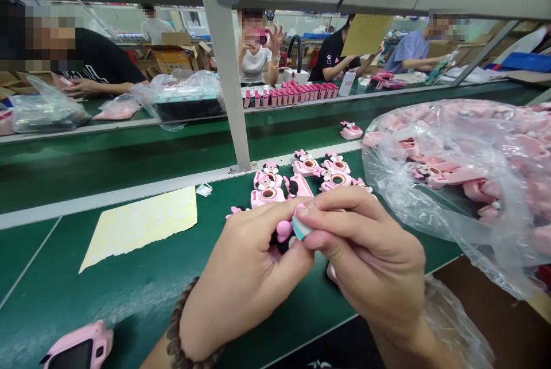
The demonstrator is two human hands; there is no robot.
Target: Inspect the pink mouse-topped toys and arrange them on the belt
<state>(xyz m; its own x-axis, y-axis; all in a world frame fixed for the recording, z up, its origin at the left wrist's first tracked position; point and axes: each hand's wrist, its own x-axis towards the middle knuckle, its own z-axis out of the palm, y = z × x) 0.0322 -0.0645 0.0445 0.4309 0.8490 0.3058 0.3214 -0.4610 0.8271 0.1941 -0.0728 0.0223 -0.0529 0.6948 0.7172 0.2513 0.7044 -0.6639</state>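
Note:
Both my hands meet over the green bench. My left hand (pixel 245 277), with a bead bracelet at the wrist, is closed round a small pink and black toy camera case (pixel 283 232). My right hand (pixel 365 248) pinches a small pale sticker or pad (pixel 300 225) against that case with thumb and forefinger. Most of the case is hidden by my fingers. Just beyond my hands lie several pink toy camera cases (pixel 301 177) with mouse ears, face up.
A yellow sticker sheet (pixel 142 222) lies at the left. A clear plastic bag (pixel 469 185) full of pink cases sits at the right. A pink device (pixel 80 349) lies at the near left. A metal post (pixel 226 70) stands behind. Other people work across the conveyor (pixel 107 156).

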